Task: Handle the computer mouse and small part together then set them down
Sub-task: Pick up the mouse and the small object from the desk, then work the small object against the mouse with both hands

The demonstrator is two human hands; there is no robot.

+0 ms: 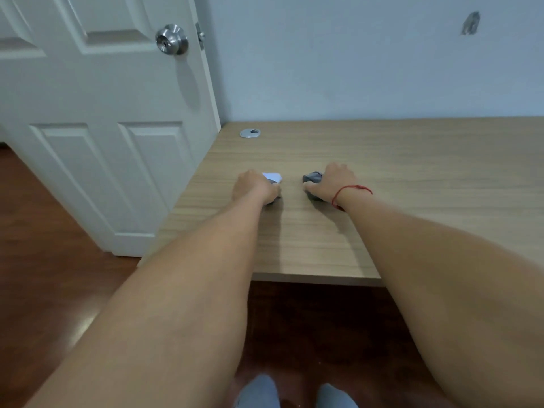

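From the head view, both arms reached out over the wooden desk [382, 172]. The left hand [253, 187] was curled down over a white-and-grey object [273, 177], likely the computer mouse, resting on the desk. The right hand [329, 182] was closed around a dark grey piece [312, 177], probably the small part, just beside it. Both looked light, rigid and smooth, so a grip across the sides seemed safest against slipping
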